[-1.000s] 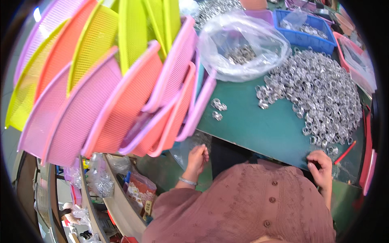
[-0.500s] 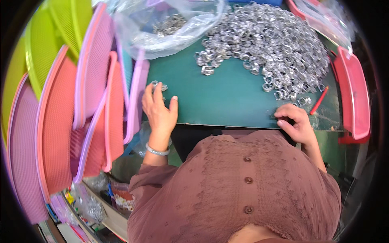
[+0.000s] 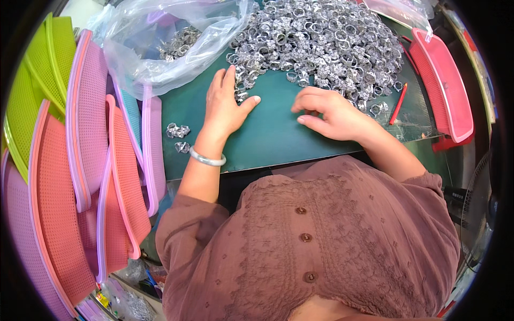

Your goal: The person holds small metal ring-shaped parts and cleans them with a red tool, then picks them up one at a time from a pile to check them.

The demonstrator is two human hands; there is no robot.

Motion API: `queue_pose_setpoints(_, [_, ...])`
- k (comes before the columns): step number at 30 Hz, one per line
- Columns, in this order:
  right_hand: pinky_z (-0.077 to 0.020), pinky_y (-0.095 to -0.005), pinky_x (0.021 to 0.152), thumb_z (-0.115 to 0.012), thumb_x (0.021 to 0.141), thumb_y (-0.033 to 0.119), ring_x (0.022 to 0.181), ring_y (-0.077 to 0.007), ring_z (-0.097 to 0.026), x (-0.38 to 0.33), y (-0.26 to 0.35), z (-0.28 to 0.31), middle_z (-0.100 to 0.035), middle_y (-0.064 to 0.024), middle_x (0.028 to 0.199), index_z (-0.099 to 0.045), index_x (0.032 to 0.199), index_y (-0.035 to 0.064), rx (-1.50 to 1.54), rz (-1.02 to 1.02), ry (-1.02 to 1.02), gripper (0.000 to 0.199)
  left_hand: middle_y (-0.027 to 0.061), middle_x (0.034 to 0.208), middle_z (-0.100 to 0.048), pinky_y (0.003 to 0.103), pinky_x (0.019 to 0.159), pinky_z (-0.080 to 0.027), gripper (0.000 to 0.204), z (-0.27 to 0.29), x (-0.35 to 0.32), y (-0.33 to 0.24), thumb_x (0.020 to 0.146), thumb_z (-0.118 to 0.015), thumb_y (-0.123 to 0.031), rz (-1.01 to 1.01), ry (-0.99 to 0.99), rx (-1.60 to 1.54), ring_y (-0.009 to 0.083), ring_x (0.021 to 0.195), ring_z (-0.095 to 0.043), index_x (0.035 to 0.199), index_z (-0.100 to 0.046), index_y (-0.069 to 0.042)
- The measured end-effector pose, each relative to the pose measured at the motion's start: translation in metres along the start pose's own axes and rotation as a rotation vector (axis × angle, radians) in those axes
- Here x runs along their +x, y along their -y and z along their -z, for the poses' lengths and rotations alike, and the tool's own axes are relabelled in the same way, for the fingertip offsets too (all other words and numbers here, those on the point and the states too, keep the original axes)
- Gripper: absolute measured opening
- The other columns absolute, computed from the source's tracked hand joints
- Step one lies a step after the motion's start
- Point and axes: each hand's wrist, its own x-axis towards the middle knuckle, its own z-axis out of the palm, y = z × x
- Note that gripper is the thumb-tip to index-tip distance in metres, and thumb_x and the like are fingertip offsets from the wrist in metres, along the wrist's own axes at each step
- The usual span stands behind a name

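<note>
A big heap of silver-coloured metal rings (image 3: 326, 40) covers the far part of the green table top (image 3: 257, 136). My left hand (image 3: 225, 107), a pale bangle (image 3: 208, 158) on its wrist, lies at the heap's left edge. Its fingers are stretched out and its thumb stands apart, beside several rings (image 3: 245, 85). My right hand (image 3: 332, 113) hovers over the table in front of the heap, fingers loosely bent, with a gap to the thumb and nothing visible between them. To the left of my left wrist lie a few separate rings (image 3: 178, 131).
At the far left of the table sits a clear plastic bag (image 3: 176, 67) holding more rings. Pink, purple and green mesh baskets (image 3: 67, 198) stand stacked on the left. A pink basket (image 3: 444, 83) stands at the right edge, near a red pen-like stick (image 3: 399, 104).
The view has shifted. My left hand has moved from the rings at the table's left side to the heap's edge. My right hand has come left and forward from the near edge.
</note>
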Motion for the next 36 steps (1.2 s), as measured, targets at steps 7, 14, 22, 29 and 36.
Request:
queue_pose_setpoints(7, [-0.0463,-0.0318,0.066,-0.057,0.072,0.003,0.079,-0.0259,-0.055,0.018,-0.009,-0.015,-0.051,-0.011,0.092,-0.053,0.098,0.0003,-0.121,0.064,-0.069,0.027,0.0242,0.123,-0.037,0.037,0.095,-0.034,0.077,-0.003,-0.027,-0.041,0.063,-0.071,-0.017,-0.096,0.077,-0.226,0.0361,0.114,-0.039,0.125,-0.031,0.006])
queue_pose_setpoints(14, [-0.0459,-0.0376,0.07,-0.058,0.072,0.004,0.082,-0.0307,-0.055,0.03,-0.011,-0.02,-0.051,-0.0121,0.089,-0.056,0.094,0.0022,-0.27,0.006,-0.125,0.023,0.0192,0.117,-0.043,0.034,0.088,-0.039,0.064,0.003,-0.046,-0.027,0.065,-0.062,-0.007,-0.026,-0.051,-0.364,0.0299,0.106,-0.046,0.124,-0.037,0.0])
queue_pose_setpoints(22, [-0.0457,-0.0362,0.069,-0.057,0.072,0.004,0.08,-0.0293,-0.055,0.035,-0.021,-0.025,-0.052,-0.0109,0.085,-0.06,0.085,0.004,-0.443,-0.054,-0.104,0.014,0.0067,0.088,-0.05,0.02,0.056,-0.044,0.043,-0.003,-0.058,-0.042,0.07,-0.061,0.003,-0.008,-0.019,-0.419,0.0089,0.062,-0.05,0.112,-0.051,0.0])
queue_pose_setpoints(29, [-0.0446,-0.0223,0.063,-0.06,0.077,0.004,0.072,-0.0076,-0.054,0.035,-0.02,-0.007,-0.059,-0.002,0.084,-0.06,0.089,0.0006,0.614,-0.358,-0.124,0.012,0.005,0.086,-0.049,0.017,0.051,-0.039,0.031,-0.001,-0.052,-0.048,0.072,-0.062,0.0,0.066,-0.123,-0.44,0.0049,0.058,-0.046,0.103,-0.056,0.0])
queue_pose_setpoints(36, [-0.0443,-0.0204,0.06,-0.061,0.079,0.008,0.066,-0.0061,-0.052,0.029,-0.008,-0.02,-0.059,-0.0006,0.078,-0.06,0.09,0.0015,0.805,-0.3,-0.193,0.014,0.0015,0.081,-0.055,0.018,0.058,-0.042,0.014,0.004,-0.035,-0.066,0.079,-0.057,-0.001,0.305,-0.047,-1.103,0.0054,0.065,-0.051,0.093,-0.058,0.003])
